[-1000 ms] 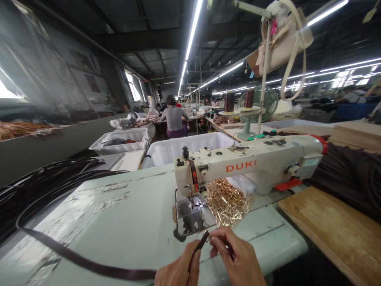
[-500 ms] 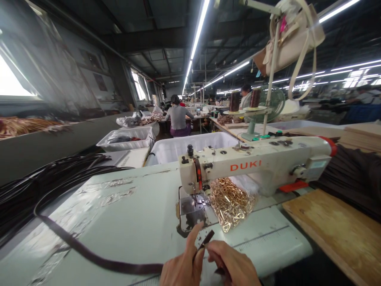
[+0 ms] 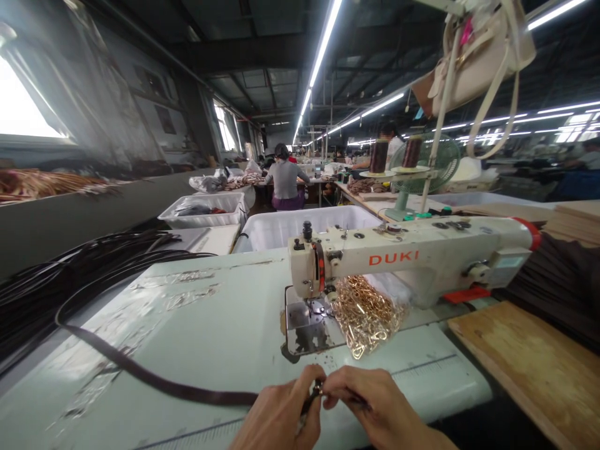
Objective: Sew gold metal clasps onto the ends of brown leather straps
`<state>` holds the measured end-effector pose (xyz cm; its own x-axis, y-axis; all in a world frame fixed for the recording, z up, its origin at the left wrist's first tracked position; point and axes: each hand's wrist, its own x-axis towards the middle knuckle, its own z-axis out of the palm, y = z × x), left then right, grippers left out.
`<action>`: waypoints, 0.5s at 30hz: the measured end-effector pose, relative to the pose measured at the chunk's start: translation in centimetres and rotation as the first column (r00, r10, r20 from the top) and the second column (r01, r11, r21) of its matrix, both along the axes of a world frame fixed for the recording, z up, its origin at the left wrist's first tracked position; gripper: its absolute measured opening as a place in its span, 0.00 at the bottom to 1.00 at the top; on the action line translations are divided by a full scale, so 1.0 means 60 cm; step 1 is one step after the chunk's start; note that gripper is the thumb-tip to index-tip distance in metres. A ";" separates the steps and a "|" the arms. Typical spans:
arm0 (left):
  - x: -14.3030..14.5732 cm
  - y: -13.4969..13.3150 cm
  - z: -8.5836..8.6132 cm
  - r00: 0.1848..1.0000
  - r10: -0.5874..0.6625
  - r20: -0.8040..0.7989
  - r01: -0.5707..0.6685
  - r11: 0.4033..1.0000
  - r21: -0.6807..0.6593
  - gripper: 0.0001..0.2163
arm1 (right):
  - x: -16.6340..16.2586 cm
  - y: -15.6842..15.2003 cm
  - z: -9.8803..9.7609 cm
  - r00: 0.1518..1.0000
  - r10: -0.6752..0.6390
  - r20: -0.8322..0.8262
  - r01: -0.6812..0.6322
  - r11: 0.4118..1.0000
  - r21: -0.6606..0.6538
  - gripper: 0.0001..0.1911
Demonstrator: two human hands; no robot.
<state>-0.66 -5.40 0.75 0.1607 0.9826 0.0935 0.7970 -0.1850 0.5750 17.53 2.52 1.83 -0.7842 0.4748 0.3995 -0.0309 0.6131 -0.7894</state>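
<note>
A: State of the fingers?
B: Left hand (image 3: 277, 414), clamped on the strap (image 3: 210, 396); right hand (image 3: 375, 397), fingertips bunched beside it, grip unclear.
A: Strap's course?
B: Over the table (image 3: 210, 337), leftward from the hands.

from our head we look forward and down, close over the near edge of the desk (image 3: 225, 325), past its far edge.

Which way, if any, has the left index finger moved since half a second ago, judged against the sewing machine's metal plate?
Yes: the left index finger has drawn back, away from the metal plate. Its tip reached the plate's near edge; now tabletop shows between them.
</note>
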 end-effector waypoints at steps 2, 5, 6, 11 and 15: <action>-0.003 -0.003 0.003 0.998 0.035 0.047 -0.037 0.999 0.036 0.10 | 0.002 -0.001 -0.004 1.000 0.010 0.008 -0.010 1.000 0.000 0.10; -0.008 -0.009 0.009 0.988 0.026 0.151 -0.024 1.000 -0.017 0.08 | 0.006 0.000 -0.002 1.000 0.012 0.019 -0.011 0.999 -0.047 0.09; -0.010 -0.011 0.010 0.981 0.014 0.193 -0.002 0.998 -0.061 0.08 | 0.008 0.001 -0.001 1.000 0.006 0.027 -0.004 0.997 -0.072 0.09; -0.011 -0.015 0.000 0.991 -0.003 0.132 0.007 1.000 -0.028 0.15 | 0.008 0.003 0.008 0.991 -0.066 0.116 0.078 0.992 -0.102 0.07; -0.004 -0.015 -0.020 0.999 -0.052 0.015 0.051 0.997 0.062 0.19 | 0.001 -0.002 0.010 0.975 -0.090 0.204 0.086 0.996 0.029 0.06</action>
<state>-0.90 -6.30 -0.48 0.2087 0.9653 0.1569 0.7757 -0.2611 0.5745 17.60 2.39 2.44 -0.8057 0.5395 0.2445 0.1852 0.6216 -0.7611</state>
